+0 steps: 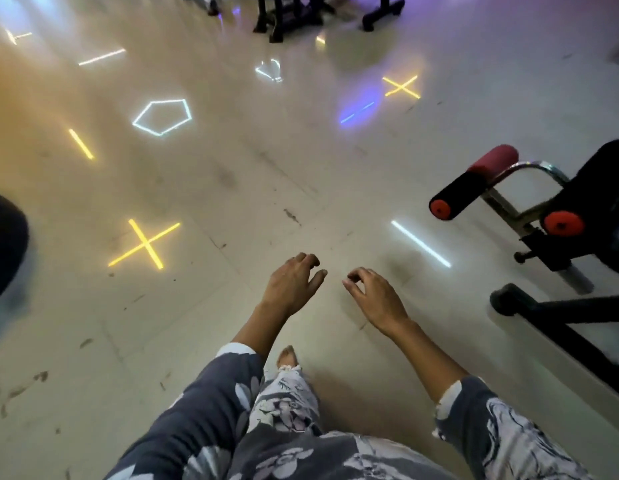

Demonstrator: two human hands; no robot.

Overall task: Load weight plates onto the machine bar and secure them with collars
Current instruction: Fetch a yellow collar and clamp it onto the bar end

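A person's left hand (pixel 294 282) and right hand (pixel 373 299), both empty with fingers loosely curled, reach forward over a glossy tiled floor (pixel 266 174) beside a padded gym bench (pixel 529 202).

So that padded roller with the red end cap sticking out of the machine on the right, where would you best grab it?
Wrap a hand around the middle of the black foam roller, coming from above. It is a round bar lying roughly level, its red-capped end pointing freely out over the floor, so fingers can close around it. Both the left hand and right hand are empty.
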